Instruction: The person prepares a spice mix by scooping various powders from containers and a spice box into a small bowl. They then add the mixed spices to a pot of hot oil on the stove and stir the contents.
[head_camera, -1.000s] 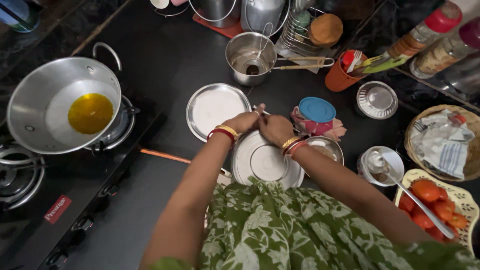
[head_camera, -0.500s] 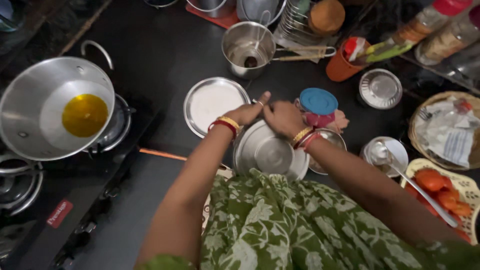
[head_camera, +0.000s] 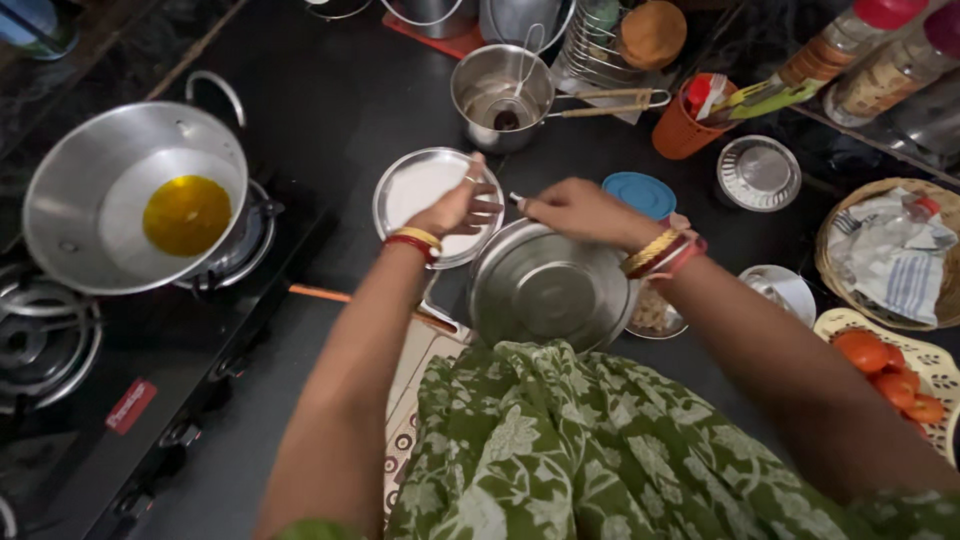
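**Hands meeting over a steel bowl on a crowded counter**

Dark stone counter (head_camera: 330, 90) is carrying a dense spread of kitchenware. On the far left a stove (head_camera: 110, 380) is holding a wide steel wok (head_camera: 95, 200) with a pool of yellow oil in its bottom. Behind the hands a steel saucepan (head_camera: 500, 90) with a long handle is standing, and to its right an orange cup (head_camera: 680, 130) stuffed with utensils, a blue lid (head_camera: 640, 192) and a small fluted steel bowl (head_camera: 757, 172) are sitting. On the right edge a wicker basket (head_camera: 850, 290) of cloths and a pale tray of tomatoes (head_camera: 890, 365) are crowding in.

Both forearms, each wearing bangles, are reaching forward from a green patterned garment. The steel bowl (head_camera: 545, 295) is resting on the counter just in front of the body, beside a flat steel plate (head_camera: 420, 190). The left hand (head_camera: 455, 208) is hovering over that plate, fingers loosely curled; whether it is grasping anything cannot be told. The right hand (head_camera: 575, 208) is poised above the bowl's far rim, fingers pinched toward the left hand around something too small to make out.
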